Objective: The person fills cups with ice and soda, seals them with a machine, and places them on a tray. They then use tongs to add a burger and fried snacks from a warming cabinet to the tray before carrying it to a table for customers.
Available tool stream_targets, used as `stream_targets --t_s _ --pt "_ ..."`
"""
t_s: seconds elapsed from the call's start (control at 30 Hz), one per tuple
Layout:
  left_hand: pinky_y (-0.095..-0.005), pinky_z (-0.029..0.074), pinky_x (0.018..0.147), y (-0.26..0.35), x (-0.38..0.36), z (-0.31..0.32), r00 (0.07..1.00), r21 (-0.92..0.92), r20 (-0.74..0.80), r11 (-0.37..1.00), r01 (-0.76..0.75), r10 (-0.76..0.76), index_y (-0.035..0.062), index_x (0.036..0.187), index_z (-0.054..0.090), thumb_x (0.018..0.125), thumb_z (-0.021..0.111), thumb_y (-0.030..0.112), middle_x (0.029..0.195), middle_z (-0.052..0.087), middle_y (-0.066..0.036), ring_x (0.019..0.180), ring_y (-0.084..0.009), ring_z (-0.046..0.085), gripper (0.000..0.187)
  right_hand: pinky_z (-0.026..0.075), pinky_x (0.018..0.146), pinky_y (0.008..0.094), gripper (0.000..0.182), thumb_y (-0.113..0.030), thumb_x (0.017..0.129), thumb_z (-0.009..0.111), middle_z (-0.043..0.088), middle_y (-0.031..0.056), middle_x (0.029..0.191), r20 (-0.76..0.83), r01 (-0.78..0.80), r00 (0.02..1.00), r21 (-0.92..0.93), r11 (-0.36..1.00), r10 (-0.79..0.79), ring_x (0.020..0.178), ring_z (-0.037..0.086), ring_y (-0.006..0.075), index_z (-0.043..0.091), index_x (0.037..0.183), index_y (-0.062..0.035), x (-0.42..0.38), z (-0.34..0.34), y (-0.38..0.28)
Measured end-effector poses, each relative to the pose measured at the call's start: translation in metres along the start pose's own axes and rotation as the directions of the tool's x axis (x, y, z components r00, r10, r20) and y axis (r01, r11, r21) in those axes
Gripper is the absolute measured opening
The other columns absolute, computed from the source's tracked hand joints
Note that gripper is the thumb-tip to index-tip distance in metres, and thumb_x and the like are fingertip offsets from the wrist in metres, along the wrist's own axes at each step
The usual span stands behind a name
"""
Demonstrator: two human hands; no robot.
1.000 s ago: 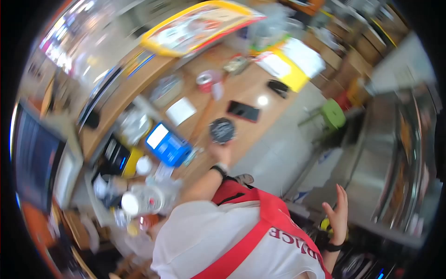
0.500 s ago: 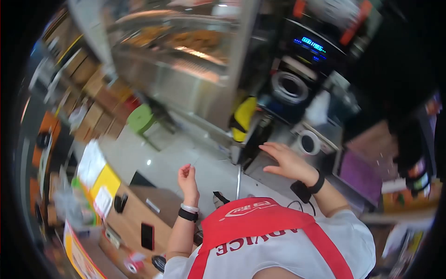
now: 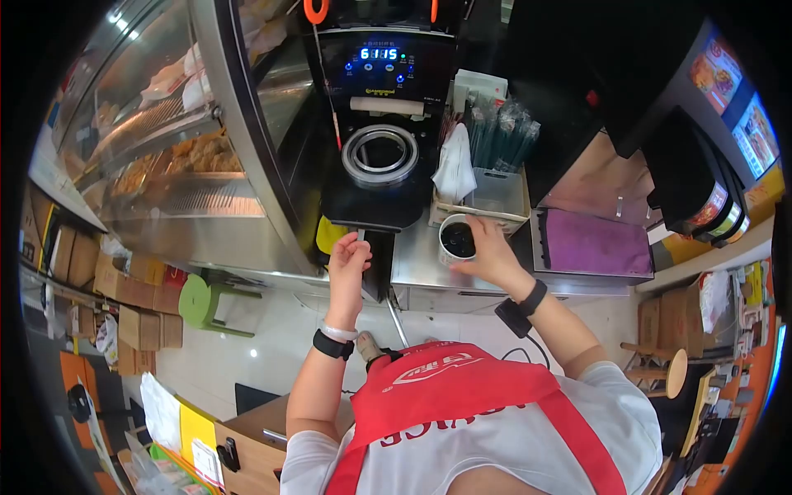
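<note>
My right hand (image 3: 497, 257) grips a paper cup (image 3: 443, 247) of dark drink by its side, with thumb and fingers around it. This cup is upright at the steel counter (image 3: 412, 262). My left hand (image 3: 351, 260) is raised, its fingers curled in, and nothing shows in them. It is just in front of the black tray of a cup sealing machine (image 3: 388, 103), apart from it. The machine's round metal ring (image 3: 380, 154) holds no cup, and its display is lit blue.
Right of the machine, a bin (image 3: 501, 194) holds wrapped straws (image 3: 499, 132) and a white cloth (image 3: 454, 165). A purple mat (image 3: 596, 241) lies further right. At left are a glass food warmer (image 3: 206, 190), a green stool (image 3: 198, 304) and cardboard boxes (image 3: 140, 330).
My view has turned to face the sealing machine and counter. My right hand was open and empty; now it holds the cup. My left hand remains curled and has come up toward the machine.
</note>
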State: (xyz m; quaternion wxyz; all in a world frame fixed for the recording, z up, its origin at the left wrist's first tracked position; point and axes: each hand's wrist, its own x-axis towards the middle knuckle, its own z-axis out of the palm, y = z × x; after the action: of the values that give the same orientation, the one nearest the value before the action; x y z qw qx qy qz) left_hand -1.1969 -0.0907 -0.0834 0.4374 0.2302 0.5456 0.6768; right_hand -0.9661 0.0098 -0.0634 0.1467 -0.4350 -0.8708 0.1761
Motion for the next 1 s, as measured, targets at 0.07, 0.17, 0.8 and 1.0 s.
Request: stream_targets --t_s 0.07,0.17,0.8,1.0 --pt "-0.0204 0.040 0.065 0.004 0.013 0.000 0.998 -0.005 0.014 0.998 0.065 -0.065 0.0041 0.101 0.047 0.081 0.056 0.018 0.085 0.053 0.000 0.074 -0.0072 0.050 0.025 0.031 0.094 0.0423 0.088 -0.029 0.054 0.076 0.034 0.0223 0.122 0.023 -0.129 0.991 -0.042 0.991 0.130 0.112 0.033 0.0426 0.031 0.125 -0.0019 0.008 0.011 -0.004" --pt "-0.0208 0.040 0.065 0.012 0.028 -0.008 0.982 -0.091 0.131 0.985 0.147 -0.135 0.0055 0.094 0.049 0.081 0.056 0.020 0.085 0.053 0.000 0.074 -0.0077 0.050 0.020 0.031 0.094 0.0413 0.088 -0.027 0.053 0.076 0.035 0.0211 0.120 -0.098 -0.134 0.985 0.070 0.989 0.140 0.112 0.034 0.0399 0.032 0.125 -0.0031 0.010 0.025 -0.002" --pt "-0.0227 0.043 0.064 0.018 0.073 -0.030 0.847 0.007 0.484 0.969 0.247 -0.219 -0.0015 0.088 0.058 0.081 0.058 0.021 0.078 0.062 -0.008 0.071 -0.0125 0.058 0.024 0.041 0.083 0.0345 0.071 -0.015 0.050 0.074 0.044 0.0172 0.103 -0.365 -0.230 0.894 0.121 0.965 0.259 0.098 0.048 0.0333 0.043 0.113 -0.0036 0.002 -0.024 -0.058" --pt "-0.0227 0.043 0.065 0.012 0.071 -0.026 0.850 0.013 0.501 0.984 0.178 -0.160 0.0004 0.089 0.060 0.081 0.059 0.019 0.080 0.062 -0.006 0.071 -0.0120 0.058 0.020 0.041 0.082 0.0320 0.072 -0.016 0.052 0.072 0.045 0.0134 0.101 -0.406 0.059 0.914 0.094 0.994 -0.016 0.096 0.050 0.0283 0.042 0.116 -0.0039 0.049 -0.111 -0.109"
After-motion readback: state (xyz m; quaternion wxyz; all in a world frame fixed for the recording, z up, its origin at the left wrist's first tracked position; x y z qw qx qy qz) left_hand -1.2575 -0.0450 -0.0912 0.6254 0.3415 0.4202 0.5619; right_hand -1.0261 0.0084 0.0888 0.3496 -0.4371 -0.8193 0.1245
